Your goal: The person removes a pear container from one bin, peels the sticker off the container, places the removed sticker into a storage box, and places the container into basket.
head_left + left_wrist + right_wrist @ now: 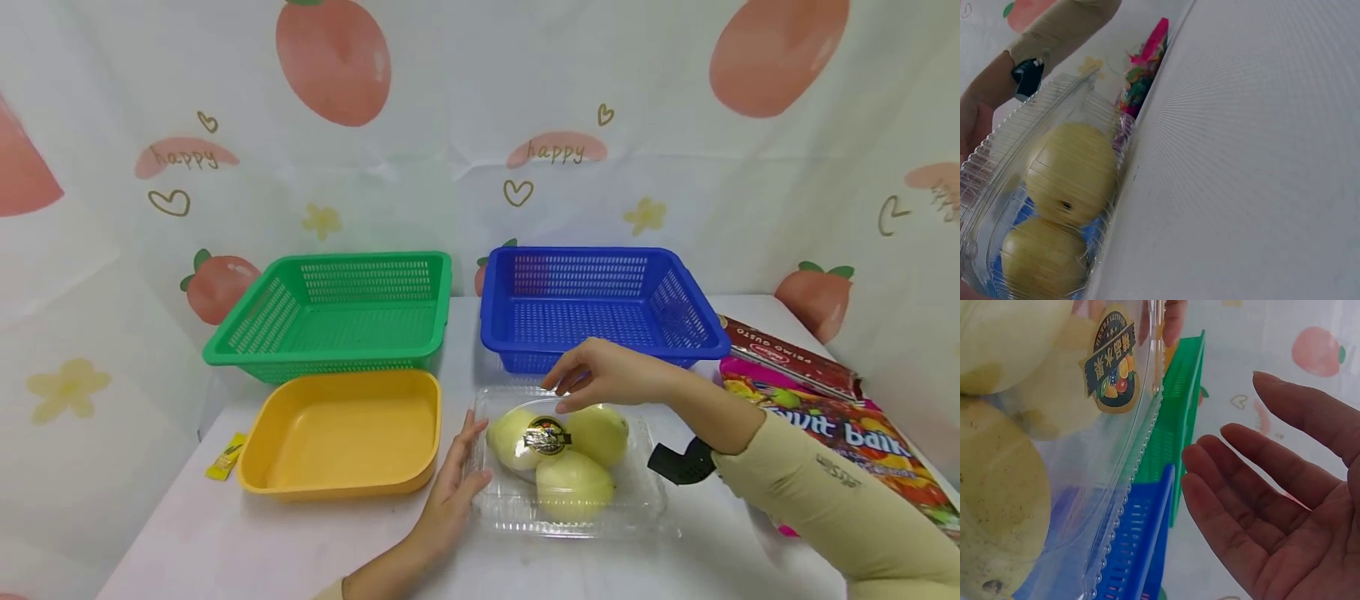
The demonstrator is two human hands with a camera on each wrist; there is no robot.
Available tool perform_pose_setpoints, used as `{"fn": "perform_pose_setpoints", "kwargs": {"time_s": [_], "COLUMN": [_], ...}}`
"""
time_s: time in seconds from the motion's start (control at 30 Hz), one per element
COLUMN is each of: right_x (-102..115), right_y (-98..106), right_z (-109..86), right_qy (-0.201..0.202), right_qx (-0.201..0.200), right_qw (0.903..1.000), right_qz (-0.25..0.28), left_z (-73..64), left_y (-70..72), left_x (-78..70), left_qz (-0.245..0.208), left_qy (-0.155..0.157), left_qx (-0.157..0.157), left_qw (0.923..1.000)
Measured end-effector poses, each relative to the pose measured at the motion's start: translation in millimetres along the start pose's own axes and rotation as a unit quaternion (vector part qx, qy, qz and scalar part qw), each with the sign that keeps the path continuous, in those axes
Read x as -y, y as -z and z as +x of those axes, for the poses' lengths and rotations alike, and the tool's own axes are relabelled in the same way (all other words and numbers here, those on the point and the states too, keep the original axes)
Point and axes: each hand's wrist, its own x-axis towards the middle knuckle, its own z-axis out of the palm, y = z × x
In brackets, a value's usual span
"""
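Observation:
A clear plastic clamshell box lies closed on the table in the head view, with three pale yellow-green round fruits inside. A dark round sticker with fruit pictures is on its lid. My left hand touches the box's left side, fingers extended along it. Above the far part of the lid hovers my right hand, its fingers loosely bent and holding nothing. In the right wrist view the right hand's fingers are apart from the lid.
Behind the box stands a blue basket, with a green basket to its left. A yellow tray sits left of the box, beside a small yellow packet. At right lie a colourful candy bag and a dark red packet.

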Motion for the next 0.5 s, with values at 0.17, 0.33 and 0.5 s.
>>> {"fn": "perform_pose_setpoints", "kwargs": {"time_s": [0.17, 0.33, 0.5], "right_x": [5.2, 7.1, 4.1], "right_y": [-3.0, -3.8, -6.8], "right_z": [13.3, 20.8, 24.4], "right_qy": [-0.001, -0.016, -0.019], "right_qx": [0.024, 0.044, 0.061], "right_qw": [0.9996, 0.9986, 0.9977], "right_qz": [-0.013, -0.023, -0.022], "left_z": [-0.4, 3.2, 3.4], "left_y": [1.8, 1.5, 0.0], "left_x": [1.3, 2.1, 2.1], "left_qz": [0.013, 0.005, 0.000], "left_qy": [0.017, 0.024, 0.029], "left_qx": [-0.009, -0.006, 0.001], "left_qw": [0.9997, 0.9997, 0.9996]}}
